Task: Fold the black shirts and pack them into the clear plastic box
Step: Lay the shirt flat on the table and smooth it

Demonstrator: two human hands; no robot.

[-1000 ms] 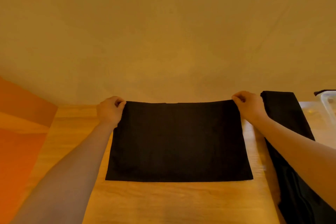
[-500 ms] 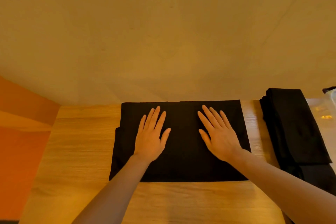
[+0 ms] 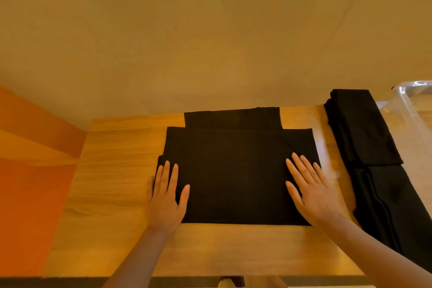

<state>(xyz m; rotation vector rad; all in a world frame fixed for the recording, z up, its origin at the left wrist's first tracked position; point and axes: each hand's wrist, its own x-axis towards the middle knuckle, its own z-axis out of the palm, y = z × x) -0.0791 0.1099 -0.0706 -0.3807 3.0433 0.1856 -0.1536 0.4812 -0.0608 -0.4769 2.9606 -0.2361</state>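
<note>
A black shirt [image 3: 236, 170], folded into a flat rectangle with a narrower layer showing at its far edge, lies in the middle of the wooden table [image 3: 112, 170]. My left hand [image 3: 167, 196] lies flat with straight fingers on the shirt's left edge. My right hand [image 3: 311, 189] lies flat with spread fingers on its right edge. To the right sits a pile of black shirts [image 3: 364, 138], one folded on top of others that trail toward me. The clear plastic box [image 3: 411, 105] stands at the far right, partly cut off by the frame.
A plain beige wall rises right behind the table's far edge. An orange surface [image 3: 32, 170] lies left of the table. The near table edge runs along the bottom of the view.
My hands let go of the shirt's far corners, flattened on its middle, then slid outward and toward me to its left and right edges.
</note>
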